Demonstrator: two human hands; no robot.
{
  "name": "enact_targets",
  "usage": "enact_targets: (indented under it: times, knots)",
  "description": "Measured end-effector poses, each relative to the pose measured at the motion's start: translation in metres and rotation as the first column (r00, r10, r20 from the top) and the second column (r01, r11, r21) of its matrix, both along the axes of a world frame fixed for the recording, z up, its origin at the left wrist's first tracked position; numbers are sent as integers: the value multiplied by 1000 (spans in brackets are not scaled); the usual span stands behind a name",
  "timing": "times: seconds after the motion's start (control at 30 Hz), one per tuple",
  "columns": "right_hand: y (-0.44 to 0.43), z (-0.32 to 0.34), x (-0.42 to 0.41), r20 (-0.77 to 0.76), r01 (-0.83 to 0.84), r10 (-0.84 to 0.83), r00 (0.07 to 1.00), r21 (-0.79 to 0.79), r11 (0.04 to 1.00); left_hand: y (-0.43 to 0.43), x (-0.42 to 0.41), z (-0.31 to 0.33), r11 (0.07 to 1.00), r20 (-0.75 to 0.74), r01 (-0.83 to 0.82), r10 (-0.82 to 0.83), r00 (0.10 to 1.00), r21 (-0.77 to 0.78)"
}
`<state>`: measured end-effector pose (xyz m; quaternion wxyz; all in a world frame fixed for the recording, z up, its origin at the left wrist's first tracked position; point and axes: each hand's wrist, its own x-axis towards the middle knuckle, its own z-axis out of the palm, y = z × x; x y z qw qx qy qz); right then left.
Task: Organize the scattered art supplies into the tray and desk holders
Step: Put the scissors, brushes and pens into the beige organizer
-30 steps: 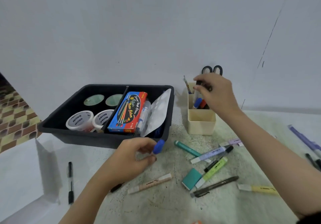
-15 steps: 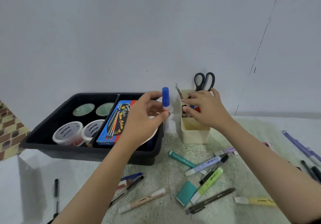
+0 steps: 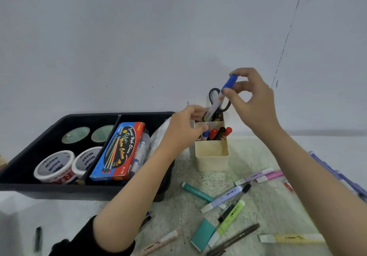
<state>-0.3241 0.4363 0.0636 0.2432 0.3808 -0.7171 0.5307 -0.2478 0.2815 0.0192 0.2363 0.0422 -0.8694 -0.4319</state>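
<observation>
My right hand (image 3: 256, 105) pinches a blue-capped white marker (image 3: 218, 99) by its cap end. The marker is tilted, and its lower end dips into the back compartment of the cream desk holder (image 3: 211, 156), beside black-handled scissors (image 3: 213, 95). My left hand (image 3: 182, 130) grips the holder's left rim, fingers curled over it next to red and blue markers (image 3: 213, 133) in the front compartment. The black tray (image 3: 49, 136) on the left holds paint tubs (image 3: 53, 166) and a blue watercolour box (image 3: 121, 150).
Loose on the table in front of the holder lie a teal pen (image 3: 196, 191), lilac (image 3: 224, 198), green (image 3: 228, 222), yellow (image 3: 292, 238) and pink (image 3: 272, 176) highlighters, a teal eraser (image 3: 202, 234), a peach highlighter (image 3: 158, 243) and a dark pen (image 3: 236, 240). A black pen (image 3: 38, 238) lies far left.
The blue-capped marker has passed from my left hand to my right, which raised it over the holder. My left hand moved right onto the holder's rim.
</observation>
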Motion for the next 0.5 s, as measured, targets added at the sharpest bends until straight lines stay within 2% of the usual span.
enact_targets:
  times: [0.17,0.33,0.5]
  knots:
    - [12,-27,-18,-92,127,-110,990,213,969,-3,-8,-12,989,185,91,-68,980,-118]
    - [15,-59,-28,-118,132,-94,989,381,915,-2,-14,-17,992,170,83,-66,983,-97]
    - [19,-76,-31,-207,196,-112,972,448,872,-3,-16,-20,991,162,91,-74,984,-103]
